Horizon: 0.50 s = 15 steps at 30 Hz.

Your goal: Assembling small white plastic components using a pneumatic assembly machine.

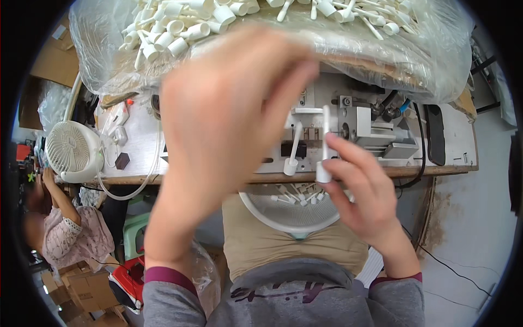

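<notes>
Bench [457,147] with a wooden front edge spans the view, a fan [72,150] at its left end and a phone [435,136] near its right. Toward the back, plastic sheeting [436,76] lies under a heap of white scoops [180,27]. Between, a metal machine [365,122] with black and blue hoses stands on the bench.

Near the front edge, the right hand [368,199] pinches one scoop [326,122] between thumb and fingers, cup end down toward the person and handle pointing away. Just left of it a second scoop [291,166] lies over the machine's base. The left hand [223,103] is raised over the bench, blurred, fingers bent to the right; I cannot tell how far open it is or whether it holds anything.

Below the edge, a basket [278,218] at the person's lap contains more scoops [302,197]. At far left sits another person [81,234] in pink.
</notes>
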Each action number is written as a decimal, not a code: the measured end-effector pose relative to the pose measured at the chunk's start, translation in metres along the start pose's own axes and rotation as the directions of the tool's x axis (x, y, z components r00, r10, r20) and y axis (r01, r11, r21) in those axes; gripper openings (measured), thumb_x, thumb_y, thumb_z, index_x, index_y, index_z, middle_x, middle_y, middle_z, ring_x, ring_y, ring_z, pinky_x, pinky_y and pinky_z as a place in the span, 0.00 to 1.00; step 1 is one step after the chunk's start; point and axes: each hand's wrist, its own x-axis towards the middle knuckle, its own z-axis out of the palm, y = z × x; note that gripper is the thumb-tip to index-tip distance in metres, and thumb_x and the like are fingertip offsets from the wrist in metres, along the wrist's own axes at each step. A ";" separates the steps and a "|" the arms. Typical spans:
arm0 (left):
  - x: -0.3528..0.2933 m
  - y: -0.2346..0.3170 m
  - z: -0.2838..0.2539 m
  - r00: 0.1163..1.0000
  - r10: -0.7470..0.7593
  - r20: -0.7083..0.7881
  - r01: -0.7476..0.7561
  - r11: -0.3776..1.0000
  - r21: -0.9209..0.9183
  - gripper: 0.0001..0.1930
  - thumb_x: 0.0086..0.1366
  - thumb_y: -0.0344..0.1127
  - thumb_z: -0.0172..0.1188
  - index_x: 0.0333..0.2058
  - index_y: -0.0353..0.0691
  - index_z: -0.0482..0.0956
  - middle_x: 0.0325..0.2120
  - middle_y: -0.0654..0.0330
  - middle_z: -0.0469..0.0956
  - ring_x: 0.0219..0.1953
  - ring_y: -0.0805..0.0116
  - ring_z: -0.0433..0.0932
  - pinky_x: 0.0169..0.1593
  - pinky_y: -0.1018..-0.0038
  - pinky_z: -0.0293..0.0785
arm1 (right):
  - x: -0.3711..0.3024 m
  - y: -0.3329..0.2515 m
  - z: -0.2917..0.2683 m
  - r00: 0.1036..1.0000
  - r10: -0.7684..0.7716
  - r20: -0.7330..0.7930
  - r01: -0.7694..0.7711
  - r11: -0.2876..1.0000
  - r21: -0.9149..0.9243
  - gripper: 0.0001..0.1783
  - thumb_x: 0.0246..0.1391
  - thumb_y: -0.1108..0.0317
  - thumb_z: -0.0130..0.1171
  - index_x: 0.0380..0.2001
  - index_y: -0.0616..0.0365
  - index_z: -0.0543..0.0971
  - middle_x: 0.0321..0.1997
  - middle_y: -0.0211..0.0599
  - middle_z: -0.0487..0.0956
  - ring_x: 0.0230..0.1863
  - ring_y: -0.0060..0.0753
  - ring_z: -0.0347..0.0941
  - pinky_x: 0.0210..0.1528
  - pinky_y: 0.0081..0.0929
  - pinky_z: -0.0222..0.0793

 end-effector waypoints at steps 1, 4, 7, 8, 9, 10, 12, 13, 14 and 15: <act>0.023 -0.014 0.006 0.982 0.143 -0.123 -0.133 0.988 0.083 0.08 0.59 0.28 0.72 0.39 0.39 0.88 0.32 0.64 0.87 0.29 0.76 0.82 0.30 0.80 0.73 | -0.006 -0.005 0.006 0.999 0.014 0.048 -0.012 0.999 -0.032 0.23 0.44 0.77 0.71 0.46 0.63 0.78 0.62 0.53 0.79 0.43 0.42 0.83 0.43 0.30 0.79; 0.065 -0.025 0.034 0.991 0.133 0.003 -0.127 0.937 0.326 0.09 0.59 0.31 0.71 0.37 0.36 0.87 0.30 0.59 0.85 0.34 0.68 0.84 0.36 0.74 0.78 | -0.014 -0.015 0.026 0.990 0.018 0.143 0.006 0.986 -0.167 0.21 0.45 0.75 0.68 0.46 0.62 0.78 0.62 0.51 0.79 0.38 0.39 0.81 0.38 0.29 0.76; 0.099 -0.030 0.059 0.986 0.026 0.167 -0.095 0.902 0.420 0.11 0.59 0.35 0.70 0.34 0.31 0.86 0.32 0.50 0.85 0.37 0.54 0.85 0.42 0.65 0.81 | -0.011 -0.023 0.037 0.980 0.018 0.201 0.055 0.933 -0.355 0.16 0.47 0.72 0.62 0.42 0.62 0.79 0.60 0.51 0.81 0.27 0.29 0.77 0.32 0.24 0.71; 0.102 -0.031 0.063 0.976 -0.015 0.218 -0.087 0.888 0.451 0.13 0.60 0.36 0.69 0.33 0.30 0.85 0.33 0.47 0.85 0.38 0.49 0.85 0.45 0.62 0.83 | -0.009 -0.025 0.039 0.977 0.027 0.211 0.062 0.913 -0.402 0.15 0.46 0.72 0.62 0.40 0.62 0.80 0.59 0.51 0.82 0.26 0.27 0.76 0.31 0.23 0.70; 0.105 -0.031 0.067 0.967 -0.045 0.250 -0.072 0.895 0.441 0.13 0.59 0.37 0.69 0.33 0.30 0.85 0.32 0.47 0.85 0.38 0.49 0.85 0.45 0.61 0.83 | -0.006 -0.026 0.040 0.976 0.012 0.219 0.089 0.891 -0.446 0.14 0.46 0.72 0.61 0.38 0.62 0.80 0.58 0.52 0.82 0.24 0.26 0.74 0.30 0.22 0.70; 0.107 -0.029 0.070 0.957 -0.073 0.282 -0.058 0.900 0.431 0.13 0.59 0.37 0.69 0.32 0.30 0.85 0.31 0.47 0.85 0.38 0.49 0.85 0.45 0.61 0.83 | -0.003 -0.026 0.040 0.974 0.040 0.222 0.066 0.891 -0.450 0.13 0.46 0.72 0.61 0.37 0.62 0.80 0.58 0.52 0.82 0.23 0.25 0.74 0.28 0.21 0.68; 0.108 -0.024 0.069 0.941 -0.118 0.318 -0.027 0.908 0.418 0.13 0.59 0.37 0.70 0.32 0.29 0.85 0.30 0.46 0.85 0.38 0.49 0.86 0.45 0.60 0.82 | 0.002 -0.024 0.041 0.968 0.044 0.245 0.073 0.891 -0.448 0.11 0.45 0.72 0.61 0.35 0.62 0.80 0.56 0.53 0.83 0.20 0.23 0.72 0.26 0.20 0.66; 0.110 -0.020 0.067 0.936 -0.137 0.324 -0.010 0.910 0.414 0.14 0.59 0.37 0.70 0.32 0.29 0.84 0.30 0.45 0.85 0.38 0.49 0.85 0.45 0.61 0.82 | 0.004 -0.024 0.041 0.974 0.035 0.223 0.071 0.890 -0.450 0.11 0.45 0.72 0.61 0.35 0.62 0.80 0.55 0.53 0.84 0.18 0.23 0.70 0.25 0.20 0.66; 0.110 -0.015 0.063 0.931 -0.155 0.330 0.006 0.912 0.410 0.14 0.59 0.37 0.69 0.31 0.28 0.84 0.31 0.45 0.84 0.37 0.49 0.85 0.44 0.61 0.82 | 0.006 -0.023 0.041 0.974 0.036 0.224 0.069 0.892 -0.446 0.10 0.45 0.72 0.61 0.34 0.62 0.80 0.54 0.54 0.84 0.17 0.23 0.69 0.24 0.20 0.66; 0.110 -0.009 0.058 0.939 -0.141 0.313 0.034 0.946 0.323 0.14 0.59 0.37 0.70 0.31 0.28 0.84 0.31 0.44 0.84 0.38 0.49 0.85 0.44 0.61 0.82 | 0.007 -0.023 0.041 0.974 0.036 0.225 0.069 0.894 -0.443 0.10 0.45 0.72 0.61 0.34 0.62 0.79 0.53 0.54 0.85 0.15 0.23 0.68 0.23 0.20 0.65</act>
